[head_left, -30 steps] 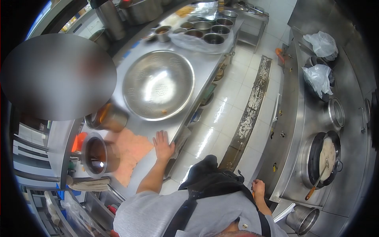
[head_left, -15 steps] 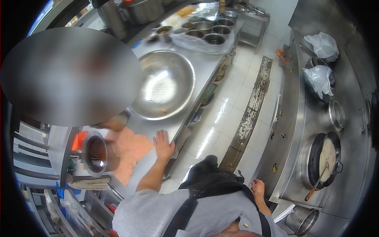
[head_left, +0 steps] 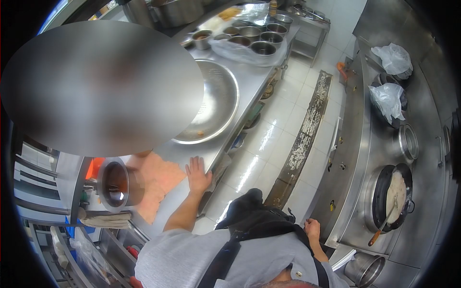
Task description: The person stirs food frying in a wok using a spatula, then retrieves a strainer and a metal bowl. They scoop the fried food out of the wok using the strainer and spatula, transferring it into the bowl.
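My left hand [head_left: 198, 175] lies flat on the steel table [head_left: 175, 204], fingers spread, just right of an orange-pink sheet [head_left: 158, 185]. Left of that sheet stands a deep metal pot [head_left: 114, 185] with dark reddish contents. Beyond my hand is a large metal bowl [head_left: 223, 103] with a small brownish bit inside; a blurred oval hides its left part. Down by my right side, my right hand [head_left: 312, 228] is held with curled fingers; what they hold, if anything, I cannot make out.
Small metal containers [head_left: 263, 48] and plastic film stand at the table's far end. On the right counter, a wok [head_left: 394, 197] holds pale food and a wooden-handled utensil [head_left: 377, 236]. A metal bucket [head_left: 365, 269] sits below. A drain strip [head_left: 307, 127] crosses the tiled floor.
The blurred oval has spread to the right and now covers more of the large bowl. Both my hands stay in nearly the same places.
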A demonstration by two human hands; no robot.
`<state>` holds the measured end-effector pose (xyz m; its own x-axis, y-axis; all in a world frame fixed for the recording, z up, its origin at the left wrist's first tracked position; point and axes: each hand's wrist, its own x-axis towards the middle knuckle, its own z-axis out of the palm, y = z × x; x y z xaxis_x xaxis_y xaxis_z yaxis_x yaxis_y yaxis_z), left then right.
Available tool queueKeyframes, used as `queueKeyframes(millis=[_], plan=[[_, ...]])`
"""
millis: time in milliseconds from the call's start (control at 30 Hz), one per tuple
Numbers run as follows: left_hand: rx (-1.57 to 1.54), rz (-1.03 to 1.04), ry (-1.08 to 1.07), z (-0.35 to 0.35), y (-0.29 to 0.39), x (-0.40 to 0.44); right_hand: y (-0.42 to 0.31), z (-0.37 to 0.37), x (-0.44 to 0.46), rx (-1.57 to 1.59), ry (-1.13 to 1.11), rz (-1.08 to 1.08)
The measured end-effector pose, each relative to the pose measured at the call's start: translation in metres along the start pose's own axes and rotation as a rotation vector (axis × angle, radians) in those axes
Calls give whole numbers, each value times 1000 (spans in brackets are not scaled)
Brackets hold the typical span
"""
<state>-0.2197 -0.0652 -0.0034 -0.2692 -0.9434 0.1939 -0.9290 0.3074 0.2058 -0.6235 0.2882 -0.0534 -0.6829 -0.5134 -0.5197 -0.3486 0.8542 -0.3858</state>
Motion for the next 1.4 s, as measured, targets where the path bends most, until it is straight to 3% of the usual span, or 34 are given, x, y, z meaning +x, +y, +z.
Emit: queueKeyframes(millis=[500,567,767,867,900,933,967,1000,1133,1167,1233,1267,1400], plan=[[1,-2,2,0,1,0,7,7,1,6,4,40],[3,-2,2,1,1,0,17,14,6,21,66,-75],[8,-21,-6,3,-1,0,8,8,2,8,51,-94],[20,-12,-29,7,-5,1,-25,-13,-13,-71,-3,-144],[17,-31,-18,10,-8,-1,-72,-34,-36,-42,-49,-10],[-14,-47,-19,11,-11,-1,15,14,20,-264,53,-435],[-41,-55,-17,11,-13,-4,-14,-11,15,-259,-138,-455],[-21,-73,-28,9,-13,-8,-17,1,11,-180,-153,-211],[-113,-64,31,-1,-14,-7,-41,12,43,-275,-154,-416],[-105,-89,49,-1,-13,-12,-45,11,51,-306,-144,-463],[-460,-72,223,-11,-3,-39,-51,3,65,-393,-141,-562],[-472,-60,275,-18,2,-60,-59,2,76,-424,-166,-598],[-589,-341,175,-31,10,-180,-105,27,123,-338,-349,-471]])
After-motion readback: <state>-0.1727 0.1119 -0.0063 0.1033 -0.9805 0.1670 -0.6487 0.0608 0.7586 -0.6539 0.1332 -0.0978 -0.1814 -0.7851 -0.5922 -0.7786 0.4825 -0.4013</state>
